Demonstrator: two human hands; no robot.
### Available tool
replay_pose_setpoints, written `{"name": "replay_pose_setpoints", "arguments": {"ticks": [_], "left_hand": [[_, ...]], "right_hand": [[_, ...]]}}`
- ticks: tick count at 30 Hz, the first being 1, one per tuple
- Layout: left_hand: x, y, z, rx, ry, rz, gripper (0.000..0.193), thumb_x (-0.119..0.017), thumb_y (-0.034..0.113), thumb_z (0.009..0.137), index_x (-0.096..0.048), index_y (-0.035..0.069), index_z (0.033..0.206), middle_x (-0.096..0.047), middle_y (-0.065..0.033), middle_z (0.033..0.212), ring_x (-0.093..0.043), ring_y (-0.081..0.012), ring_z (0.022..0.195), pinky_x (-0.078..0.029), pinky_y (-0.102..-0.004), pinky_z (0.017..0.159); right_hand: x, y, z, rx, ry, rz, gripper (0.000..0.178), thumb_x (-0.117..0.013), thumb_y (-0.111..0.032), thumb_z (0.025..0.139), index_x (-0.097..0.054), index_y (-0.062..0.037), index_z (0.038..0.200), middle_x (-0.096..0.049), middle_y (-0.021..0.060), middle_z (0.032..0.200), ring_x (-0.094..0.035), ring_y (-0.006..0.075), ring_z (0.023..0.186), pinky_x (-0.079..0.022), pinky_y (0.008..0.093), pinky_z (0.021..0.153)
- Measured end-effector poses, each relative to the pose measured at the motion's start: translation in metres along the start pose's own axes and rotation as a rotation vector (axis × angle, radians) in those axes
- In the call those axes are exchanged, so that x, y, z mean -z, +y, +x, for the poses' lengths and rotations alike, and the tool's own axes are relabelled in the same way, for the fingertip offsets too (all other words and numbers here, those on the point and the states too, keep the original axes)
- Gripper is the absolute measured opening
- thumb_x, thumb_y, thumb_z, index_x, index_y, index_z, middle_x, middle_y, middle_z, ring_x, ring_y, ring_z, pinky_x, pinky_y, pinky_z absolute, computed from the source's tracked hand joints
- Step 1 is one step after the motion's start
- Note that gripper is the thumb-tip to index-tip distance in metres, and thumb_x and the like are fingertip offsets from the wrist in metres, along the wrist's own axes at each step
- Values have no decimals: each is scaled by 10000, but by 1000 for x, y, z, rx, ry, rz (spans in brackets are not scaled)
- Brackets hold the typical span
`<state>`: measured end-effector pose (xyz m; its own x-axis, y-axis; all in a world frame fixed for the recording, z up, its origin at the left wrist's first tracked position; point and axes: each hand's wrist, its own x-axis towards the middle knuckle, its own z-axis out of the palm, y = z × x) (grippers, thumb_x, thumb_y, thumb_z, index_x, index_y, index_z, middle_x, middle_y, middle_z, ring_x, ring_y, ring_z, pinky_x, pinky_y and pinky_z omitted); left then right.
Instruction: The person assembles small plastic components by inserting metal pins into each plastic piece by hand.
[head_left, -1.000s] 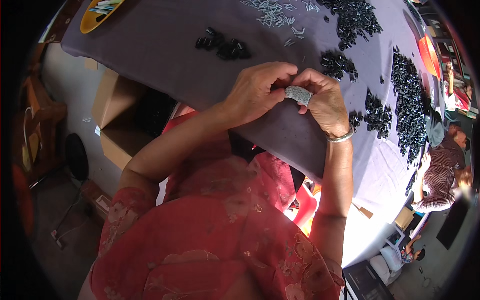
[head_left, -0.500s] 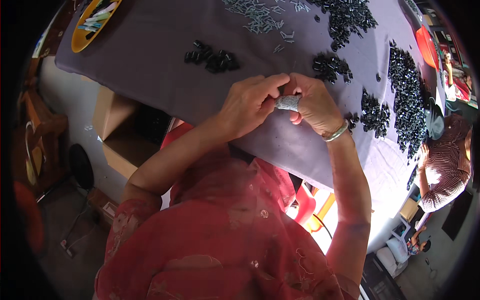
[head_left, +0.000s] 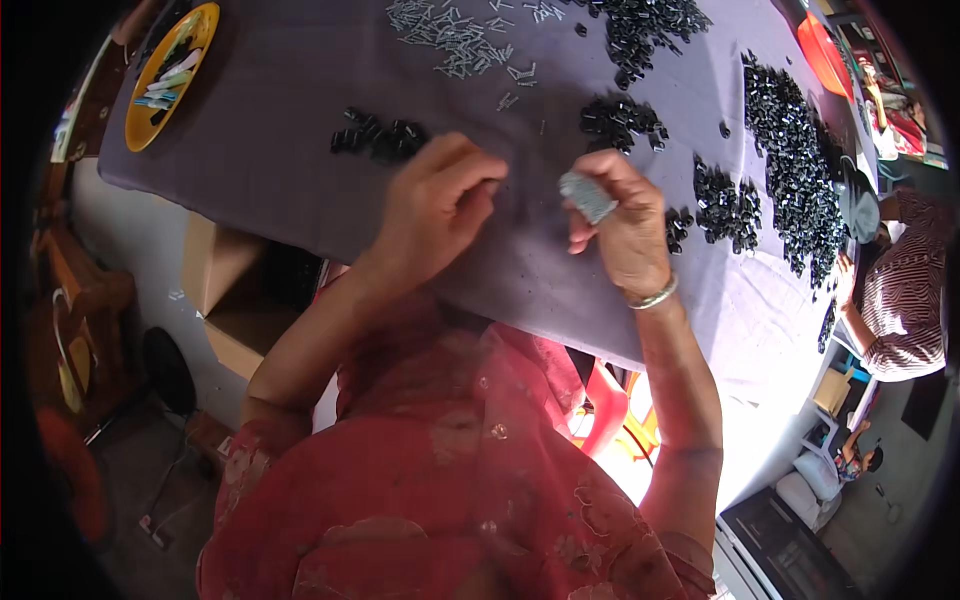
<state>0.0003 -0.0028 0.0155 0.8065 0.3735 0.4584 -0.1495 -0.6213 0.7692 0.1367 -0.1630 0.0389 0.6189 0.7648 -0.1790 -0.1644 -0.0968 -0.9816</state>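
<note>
Left hand (head_left: 440, 205), fingers curled, contents indiscernible, has separated from the right hand (head_left: 634, 228); two-handed work appears paused. Speckled grey band-like piece (head_left: 588, 197), centre frame, sits at the latter's bent fingers; gripped or worn, cannot tell.

This looks like a small workshop, though I can't tell if it is inside a home. Little black bits (head_left: 795, 170) lie in heaps on a big cloth-covered surface (head_left: 290, 130), near a pile of thin pale pins (head_left: 455, 42), and another person (head_left: 912, 300) is at its edge. A brown box (head_left: 203, 262) and wooden furniture (head_left: 100, 300) stand to the left.
</note>
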Motion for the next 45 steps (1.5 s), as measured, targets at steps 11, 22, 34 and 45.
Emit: {"name": "replay_pose_setpoints", "arguments": {"ticks": [11, 22, 34, 45], "left_hand": [[30, -12, 0, -8, 214, 513, 289, -648, -51, 681, -650, 68, 944, -571, -70, 922, -571, -264, 825, -488, -369, 698], [-24, 1, -2, 20, 36, 70, 221, -676, -40, 760, -637, 52, 958, -565, -74, 880, -583, -225, 745, -486, -317, 626], [-29, -7, -3, 46, 82, -104, 142, -644, -21, 774, -636, 52, 895, -565, -64, 799, -586, -228, 652, -484, -339, 588], [-19, -6, -2, 138, 68, -279, 225, -676, -17, 836, -626, 24, 1051, -610, -25, 890, -611, -103, 795, -503, -250, 705]], "right_hand": [[66, -5, 26, 222, 204, -599, 143, -634, -35, 884, -666, -66, 1020, -638, -43, 840, -551, 40, 700, -463, 192, 563], [30, -3, 45, 444, 234, -1122, 166, -723, -53, 766, -680, -47, 926, -633, 75, 762, -599, 164, 612, -488, 298, 605], [20, -4, 42, 513, 201, -1304, 217, -593, 30, 750, -651, -42, 946, -652, 136, 885, -636, 358, 812, -507, 394, 720], [17, -7, 35, 132, 155, 70, 151, -618, -57, 894, -641, 8, 1029, -617, 21, 829, -477, 56, 637, -373, 208, 554]]}}
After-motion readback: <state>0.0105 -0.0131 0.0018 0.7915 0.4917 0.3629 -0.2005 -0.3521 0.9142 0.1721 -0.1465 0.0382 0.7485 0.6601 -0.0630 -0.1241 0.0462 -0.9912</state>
